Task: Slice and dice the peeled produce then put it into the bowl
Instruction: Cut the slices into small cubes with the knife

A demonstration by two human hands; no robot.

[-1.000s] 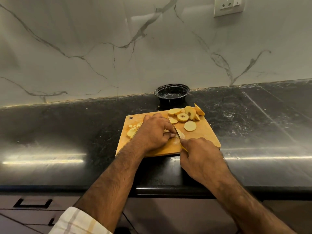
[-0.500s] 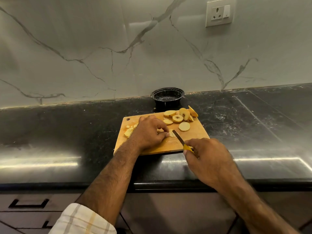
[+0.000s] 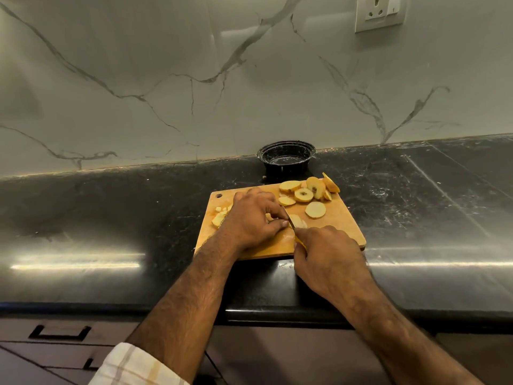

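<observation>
Your left hand (image 3: 254, 218) pinches a pale yellow peeled produce slice (image 3: 298, 221) on the orange wooden cutting board (image 3: 344, 220), just left of the blade. Your right hand (image 3: 329, 252) grips the yellow-handled knife (image 3: 294, 229), which points away from you. The black round bowl (image 3: 286, 159) sits beyond the board. Your fingers hide most of the slice and blade.

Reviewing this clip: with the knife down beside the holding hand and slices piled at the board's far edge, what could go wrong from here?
1. The left hand pins a slice with its fingertips right beside the knife held by the right hand; a slip could nick them.
2. Slices overhang the far right corner of the cutting board and could fall onto the counter.
3. The bowl sits behind that pile, so reaching for it could knock slices off.
</observation>
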